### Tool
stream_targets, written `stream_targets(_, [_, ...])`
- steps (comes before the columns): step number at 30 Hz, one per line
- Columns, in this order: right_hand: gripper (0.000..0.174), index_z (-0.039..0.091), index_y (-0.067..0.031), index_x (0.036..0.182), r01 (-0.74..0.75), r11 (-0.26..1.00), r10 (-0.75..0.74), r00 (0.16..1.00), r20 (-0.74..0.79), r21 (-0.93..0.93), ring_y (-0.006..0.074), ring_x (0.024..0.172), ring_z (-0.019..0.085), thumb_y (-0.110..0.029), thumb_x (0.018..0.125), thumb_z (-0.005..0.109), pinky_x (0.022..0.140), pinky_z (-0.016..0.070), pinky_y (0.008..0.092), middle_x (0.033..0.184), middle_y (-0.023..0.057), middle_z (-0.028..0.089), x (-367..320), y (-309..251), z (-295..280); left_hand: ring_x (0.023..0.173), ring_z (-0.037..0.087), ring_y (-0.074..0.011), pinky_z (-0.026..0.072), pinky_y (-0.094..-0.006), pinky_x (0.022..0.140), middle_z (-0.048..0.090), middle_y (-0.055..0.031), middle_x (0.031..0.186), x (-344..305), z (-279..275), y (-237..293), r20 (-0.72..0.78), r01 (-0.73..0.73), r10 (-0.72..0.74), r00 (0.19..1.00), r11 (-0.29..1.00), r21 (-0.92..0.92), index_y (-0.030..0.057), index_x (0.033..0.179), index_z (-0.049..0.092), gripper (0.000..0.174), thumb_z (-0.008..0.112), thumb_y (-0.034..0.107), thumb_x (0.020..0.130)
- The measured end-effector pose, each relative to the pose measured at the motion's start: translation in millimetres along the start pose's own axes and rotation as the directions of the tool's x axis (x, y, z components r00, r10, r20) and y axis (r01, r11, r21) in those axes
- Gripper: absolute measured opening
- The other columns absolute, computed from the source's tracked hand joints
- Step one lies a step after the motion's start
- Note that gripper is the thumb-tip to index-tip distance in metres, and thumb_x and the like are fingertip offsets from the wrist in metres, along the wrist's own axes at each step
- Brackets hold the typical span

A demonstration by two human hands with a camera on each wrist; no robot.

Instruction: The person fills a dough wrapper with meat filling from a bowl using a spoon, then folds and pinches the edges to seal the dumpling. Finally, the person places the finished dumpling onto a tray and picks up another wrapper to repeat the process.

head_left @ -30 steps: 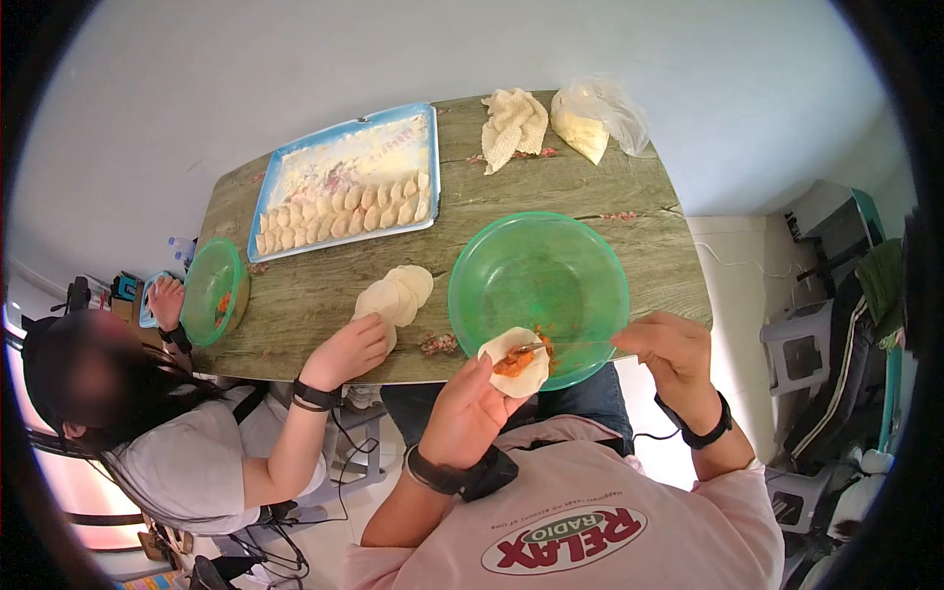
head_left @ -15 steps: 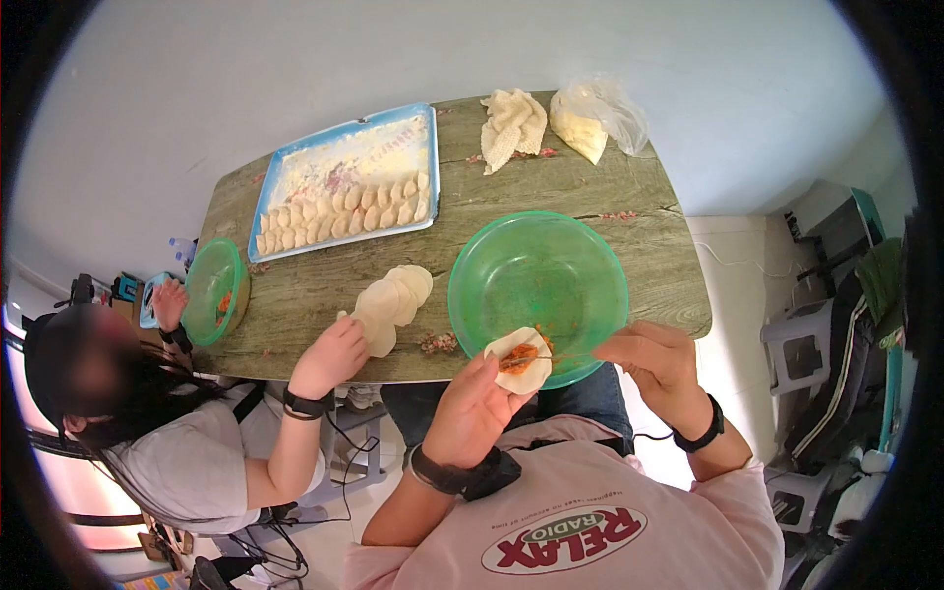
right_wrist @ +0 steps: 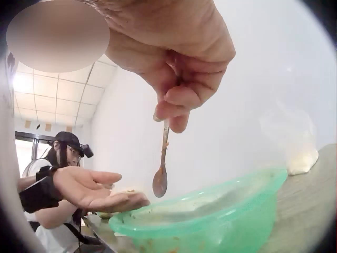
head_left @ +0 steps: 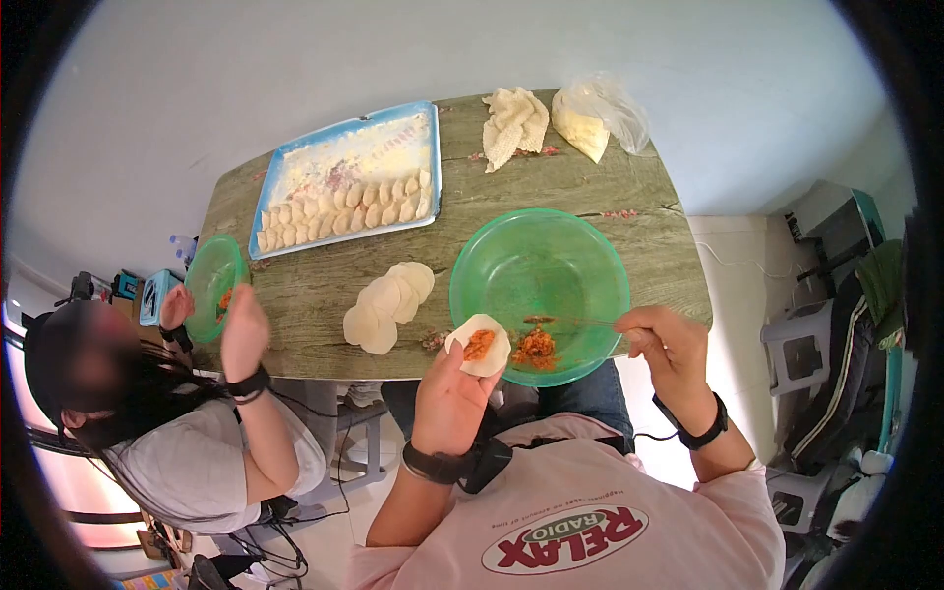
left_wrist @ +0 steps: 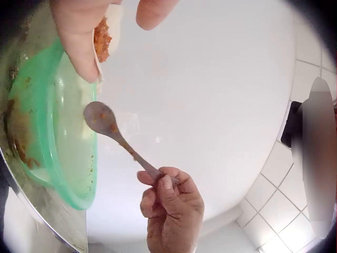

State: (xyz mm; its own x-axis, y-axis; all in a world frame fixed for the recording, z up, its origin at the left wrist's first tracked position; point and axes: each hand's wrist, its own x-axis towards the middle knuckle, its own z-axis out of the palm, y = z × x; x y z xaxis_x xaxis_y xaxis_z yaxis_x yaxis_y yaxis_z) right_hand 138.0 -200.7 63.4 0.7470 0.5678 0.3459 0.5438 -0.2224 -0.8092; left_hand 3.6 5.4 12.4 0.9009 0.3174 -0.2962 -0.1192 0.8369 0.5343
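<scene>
My left hand [head_left: 450,405] is palm up with its fingers straight, carrying a round dumpling wrapper [head_left: 498,339] near the bowl's left rim. Orange-red filling [head_left: 480,344] lies in the middle of the wrapper. In the right wrist view the thumb stands away from it. My right hand [head_left: 669,346] pinches the handle end of a metal spoon [left_wrist: 100,117], bowl end pointing down. Bits of filling cling to the spoon. Below it, the large green bowl [head_left: 492,285] contains a small heap of filling [head_left: 536,349] near its front.
A stack of wrappers [head_left: 379,313] lies left of the bowl. Behind stands a floured blue tray [head_left: 356,138] with rows of dumplings [head_left: 344,211]. A cloth [head_left: 514,128] and a plastic bag [head_left: 600,118] are at the back. Another person [head_left: 211,442] sits left by a smaller green bowl [head_left: 202,295].
The spoon has left the wrapper and moved right, over the bowl. My left hand has shifted left with the filled wrapper. The other person's hand has lifted away from the wrapper stack.
</scene>
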Motion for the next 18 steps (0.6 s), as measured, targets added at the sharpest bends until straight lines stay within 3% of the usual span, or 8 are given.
stream_targets(6, [0.018, 0.061, -0.0024, 0.09, -0.013, 0.995, 0.026, 0.991, 0.129, -0.1, 0.0267, 0.064, 0.061, 0.008, 0.075, 0.059, 0.054, 0.0471, 0.0313, 0.076, 0.0127, 0.062, -6.4, 16.5, 19.4, 0.121, 0.046, -0.0252, 0.0355, -0.0411, 0.105, 0.048, -0.0138, 0.128, -1.2, -3.3, -3.1, -0.045, 0.013, -0.017, 0.999, 0.997, -0.082, -0.003, 0.127, 0.04, 0.039, 0.044, 0.021, 0.096])
stream_targets(9, [0.02, 0.061, -0.0024, 0.089, 0.061, 0.99, -0.044, 0.99, 0.136, -0.129, 0.0302, 0.066, 0.061, 0.009, 0.073, 0.059, 0.055, 0.048, 0.034, 0.078, 0.0141, 0.062, -6.8, 22.3, 26.5, 0.121, 0.046, -0.0253, 0.0353, -0.0413, 0.105, 0.047, -0.0138, 0.129, -2.6, -3.5, -3.2, -0.041, 0.028, -0.032, 0.999, 0.994, -0.104, -0.0026, 0.127, 0.039, 0.039, 0.044, 0.021, 0.096])
stream_targets(11, [0.021, 0.062, -0.0022, 0.089, 0.197, 0.966, -0.184, 0.978, 0.094, -0.169, 0.0324, 0.069, 0.062, 0.009, 0.071, 0.059, 0.057, 0.0488, 0.036, 0.08, 0.0153, 0.063, -7.6, 27.5, 30.5, 0.122, 0.046, -0.0255, 0.035, -0.0415, 0.105, 0.047, -0.0138, 0.129, -3.4, -1.8, -3.3, -0.041, 0.03, -0.034, 0.999, 0.996, -0.089, -0.0027, 0.128, 0.038, 0.04, 0.044, 0.021, 0.096])
stream_targets(14, [0.022, 0.063, -0.0025, 0.088, 0.123, 0.968, -0.074, 0.972, 0.223, -0.217, 0.0329, 0.07, 0.062, 0.009, 0.07, 0.059, 0.058, 0.0494, 0.0364, 0.081, 0.0155, 0.064, -15.5, 25.0, 31.8, 0.122, 0.046, -0.0254, 0.0349, -0.0414, 0.105, 0.047, -0.0137, 0.129, -3.1, -0.9, -3.3, -0.04, 0.03, -0.033, 0.999, 0.996, -0.085, -0.0027, 0.128, 0.038, 0.04, 0.044, 0.021, 0.096])
stream_targets(18, [0.022, 0.064, -0.0029, 0.088, 0.109, 0.986, -0.087, 0.981, 0.173, -0.123, 0.033, 0.07, 0.063, 0.008, 0.07, 0.059, 0.059, 0.0497, 0.0361, 0.081, 0.0155, 0.064, -11.8, 31.8, 28.1, 0.125, 0.042, -0.0277, 0.0331, -0.0417, 0.107, 0.043, -0.016, 0.133, -2.7, -1.4, -4.0, -0.04, 0.028, -0.03, 0.999, 0.998, -0.05, -0.003, 0.13, 0.034, 0.043, 0.041, 0.023, 0.097])
